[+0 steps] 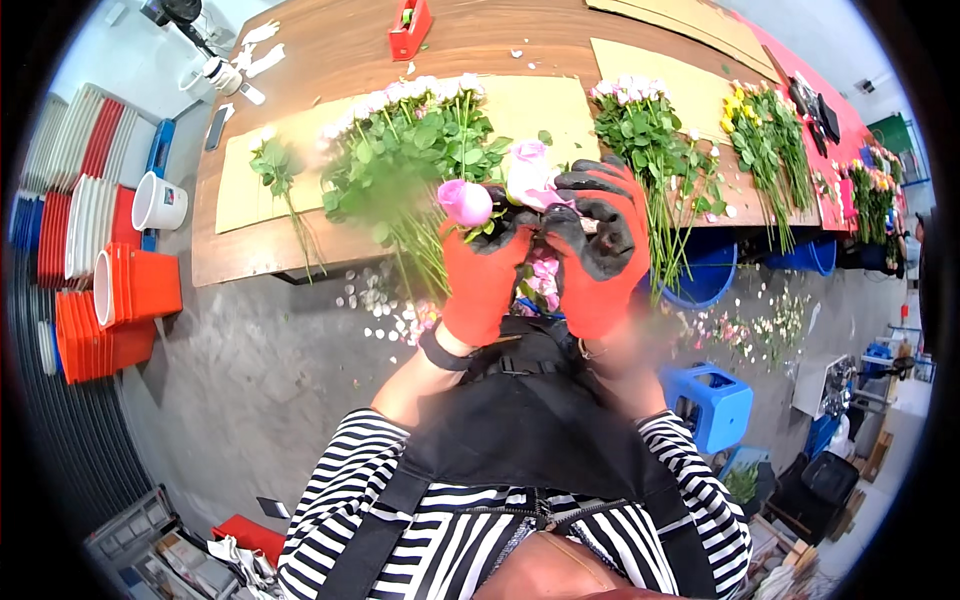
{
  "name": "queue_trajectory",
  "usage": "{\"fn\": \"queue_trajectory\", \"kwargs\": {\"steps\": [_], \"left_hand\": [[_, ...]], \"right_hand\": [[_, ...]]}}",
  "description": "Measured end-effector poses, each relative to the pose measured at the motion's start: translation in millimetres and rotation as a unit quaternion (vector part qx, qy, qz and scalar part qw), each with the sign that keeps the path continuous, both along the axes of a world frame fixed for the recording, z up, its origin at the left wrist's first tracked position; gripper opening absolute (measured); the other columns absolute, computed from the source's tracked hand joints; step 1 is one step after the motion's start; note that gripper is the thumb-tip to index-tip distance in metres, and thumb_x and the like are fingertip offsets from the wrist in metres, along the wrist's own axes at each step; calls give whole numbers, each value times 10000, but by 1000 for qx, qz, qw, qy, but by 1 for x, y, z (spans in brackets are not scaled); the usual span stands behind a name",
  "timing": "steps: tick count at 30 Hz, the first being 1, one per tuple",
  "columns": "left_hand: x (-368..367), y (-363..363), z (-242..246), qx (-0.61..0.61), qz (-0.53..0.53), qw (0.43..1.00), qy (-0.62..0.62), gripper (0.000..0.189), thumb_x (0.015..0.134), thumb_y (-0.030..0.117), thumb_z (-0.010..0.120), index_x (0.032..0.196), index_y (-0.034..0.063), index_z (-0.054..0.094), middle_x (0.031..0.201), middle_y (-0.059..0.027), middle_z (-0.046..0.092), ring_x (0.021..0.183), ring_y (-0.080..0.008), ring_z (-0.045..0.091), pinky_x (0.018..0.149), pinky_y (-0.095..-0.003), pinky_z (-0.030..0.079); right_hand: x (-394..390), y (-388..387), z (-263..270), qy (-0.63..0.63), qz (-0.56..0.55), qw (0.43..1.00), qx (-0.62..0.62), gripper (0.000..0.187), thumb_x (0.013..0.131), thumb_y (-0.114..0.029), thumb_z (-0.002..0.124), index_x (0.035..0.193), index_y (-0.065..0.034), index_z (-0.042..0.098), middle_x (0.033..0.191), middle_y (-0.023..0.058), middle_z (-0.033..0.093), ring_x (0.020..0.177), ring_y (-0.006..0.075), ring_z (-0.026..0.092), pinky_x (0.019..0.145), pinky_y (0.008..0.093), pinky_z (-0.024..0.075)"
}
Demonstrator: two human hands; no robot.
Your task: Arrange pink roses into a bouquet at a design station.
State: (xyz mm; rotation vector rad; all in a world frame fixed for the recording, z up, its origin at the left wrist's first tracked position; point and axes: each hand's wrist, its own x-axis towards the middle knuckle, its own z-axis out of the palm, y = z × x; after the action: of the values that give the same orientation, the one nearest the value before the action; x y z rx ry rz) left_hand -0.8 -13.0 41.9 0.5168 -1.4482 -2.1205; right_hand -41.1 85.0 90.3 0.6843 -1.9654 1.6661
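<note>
Both my hands wear orange gloves with black coated fingers and meet in front of the black apron (pixel 525 412). My left hand (pixel 491 262) grips a pink rose (pixel 465 202) just under its bloom. A paler pink rose (pixel 529 169) stands between the hands, its stem hidden by the fingers. The thumb and fingers of my right hand (pixel 600 217) are closed at that rose's lower outer petals. Loose pink petals (pixel 544 281) show beneath my hands. Past my left hand, a large bunch of pale roses (pixel 427 135) lies on cardboard (pixel 540 97).
The wooden table (pixel 330 45) bears a red tape dispenser (pixel 409 30), more rose bunches (pixel 637 112), yellow roses (pixel 739 109) and a phone (pixel 216 127). Blue tubs (pixel 701 274) stand under its edge. A blue stool (pixel 712 409) is at right, orange buckets (pixel 142 285) at left. Petals litter the floor.
</note>
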Motion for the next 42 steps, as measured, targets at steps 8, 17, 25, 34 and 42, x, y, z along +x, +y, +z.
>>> {"fn": "queue_trajectory", "kwargs": {"steps": [8, 17, 25, 34, 42], "left_hand": [[-1, -11, -10, 23, -68, 997, 30, 432, 749, -39, 675, 1147, 22, 520, 1019, -83, 606, 902, -184, 601, 772, -284, 499], [-5, 2, 12, -42, 0, 998, 50, 428, 677, -22, 698, 1076, 10, 548, 976, -53, 597, 851, -134, 570, 729, -282, 483], [-6, -8, 10, 30, -90, 995, 7, 293, 715, -23, 682, 996, 8, 604, 901, -47, 647, 828, -143, 620, 742, -288, 498], [-4, -14, -8, 77, -177, 981, -23, 407, 758, -13, 662, 1143, -19, 529, 1088, -112, 597, 925, -187, 608, 818, -307, 490], [-5, 6, 13, -88, -13, 995, 45, 456, 681, -7, 710, 1106, 4, 544, 1008, -68, 604, 901, -146, 588, 796, -291, 485]], "right_hand": [[-11, 23, 13, -80, 58, 989, -106, 317, 794, -79, 532, 1099, -9, 587, 1114, 115, 605, 1079, 241, 537, 945, 352, 405], [-3, -3, 11, -42, -42, 995, 83, 316, 663, -120, 776, 936, -71, 625, 958, 66, 603, 1021, 313, 511, 935, 402, 378], [-8, 13, -6, 109, 59, 990, 72, 297, 633, -141, 791, 871, -89, 620, 957, 60, 641, 982, 325, 568, 957, 495, 400], [-17, 35, 13, 17, 137, 990, 14, 402, 633, -308, 818, 903, -60, 651, 1011, 119, 628, 1054, 334, 542, 1016, 479, 333], [-4, 9, 15, 87, -88, 977, 171, 319, 616, -124, 779, 896, -99, 628, 958, 53, 616, 1007, 308, 538, 950, 467, 376]]}}
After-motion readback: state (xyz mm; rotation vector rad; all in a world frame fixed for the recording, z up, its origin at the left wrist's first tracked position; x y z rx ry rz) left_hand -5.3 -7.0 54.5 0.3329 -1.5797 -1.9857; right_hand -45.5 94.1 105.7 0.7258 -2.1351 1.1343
